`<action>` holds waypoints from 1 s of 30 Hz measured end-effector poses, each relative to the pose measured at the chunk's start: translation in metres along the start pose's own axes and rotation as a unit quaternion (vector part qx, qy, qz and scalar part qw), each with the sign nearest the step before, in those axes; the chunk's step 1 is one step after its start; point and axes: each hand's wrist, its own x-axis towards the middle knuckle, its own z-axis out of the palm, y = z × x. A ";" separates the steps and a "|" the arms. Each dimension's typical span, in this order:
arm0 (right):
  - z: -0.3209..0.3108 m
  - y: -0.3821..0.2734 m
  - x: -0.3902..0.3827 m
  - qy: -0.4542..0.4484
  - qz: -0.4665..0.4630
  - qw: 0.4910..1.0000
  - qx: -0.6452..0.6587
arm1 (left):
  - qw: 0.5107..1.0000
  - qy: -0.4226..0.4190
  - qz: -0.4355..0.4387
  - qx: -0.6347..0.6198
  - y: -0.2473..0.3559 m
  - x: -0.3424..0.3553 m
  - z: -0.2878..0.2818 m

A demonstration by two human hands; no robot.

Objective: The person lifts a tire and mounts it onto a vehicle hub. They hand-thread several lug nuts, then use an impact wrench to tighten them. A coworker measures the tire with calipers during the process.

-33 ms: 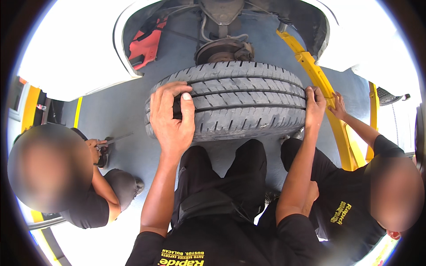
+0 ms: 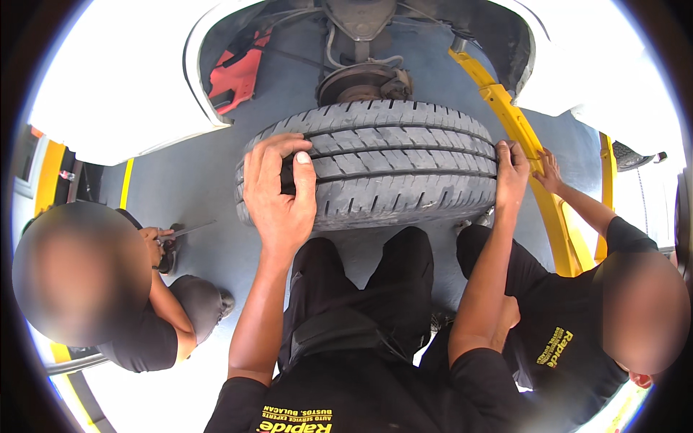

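A car tyre [image 2: 404, 155] with a worn grey tread is held up in front of the brake disc [image 2: 361, 83] on the hub. My left hand [image 2: 278, 184] grips its left end, with the thumb across the tread and the fingers curled over the top. At the opposite end, my right hand [image 2: 512, 167] presses against the side of the tyre with bent fingers. The tyre's faces and any rim inside it are hidden from this angle.
Around the hub arches the white wheel well [image 2: 193, 65] of a vehicle. A yellow lift arm [image 2: 530, 144] slopes down on the right, where a co-worker's hand [image 2: 551, 173] rests. On the left crouches a co-worker [image 2: 148, 325] holding a thin tool [image 2: 191, 228]. A red part [image 2: 242, 76] lies behind.
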 end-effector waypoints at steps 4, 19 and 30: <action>0.000 0.002 0.006 0.000 -0.001 1.000 0.002 | 1.000 0.002 0.010 0.001 -0.002 0.005 0.003; -0.001 -0.007 -0.001 0.012 0.007 1.000 -0.004 | 1.000 -0.001 0.013 0.005 -0.003 0.010 -0.001; -0.002 -0.001 -0.001 0.010 -0.002 0.999 -0.039 | 1.000 0.008 0.024 0.003 -0.005 0.006 0.005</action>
